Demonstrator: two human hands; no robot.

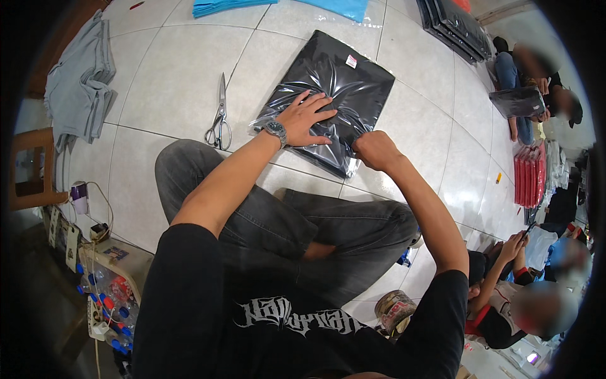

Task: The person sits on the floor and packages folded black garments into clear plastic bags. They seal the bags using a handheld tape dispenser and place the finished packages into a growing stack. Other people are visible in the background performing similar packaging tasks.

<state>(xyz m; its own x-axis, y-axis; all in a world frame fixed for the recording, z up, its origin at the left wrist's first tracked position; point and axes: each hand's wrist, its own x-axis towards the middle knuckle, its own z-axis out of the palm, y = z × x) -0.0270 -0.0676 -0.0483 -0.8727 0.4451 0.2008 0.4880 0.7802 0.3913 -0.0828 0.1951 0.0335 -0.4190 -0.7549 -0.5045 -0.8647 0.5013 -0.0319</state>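
Note:
A flat black folded garment in a shiny clear plastic bag lies on the tiled floor before my crossed legs, with a small white and red label near its far end. My left hand presses on it with the fingers spread, a watch on its wrist. At the bag's near right edge my right hand is closed in a fist, gripping the plastic there; the fingertips are hidden. Creases in the plastic run out from between both hands. Metal scissors rest on the floor left of the bag, blades pointing away.
Light blue packs lie at the far edge, and stacked black packs at the far right. Grey cloth hangs at the left near a brown stool. Red packs and several people sit along the right.

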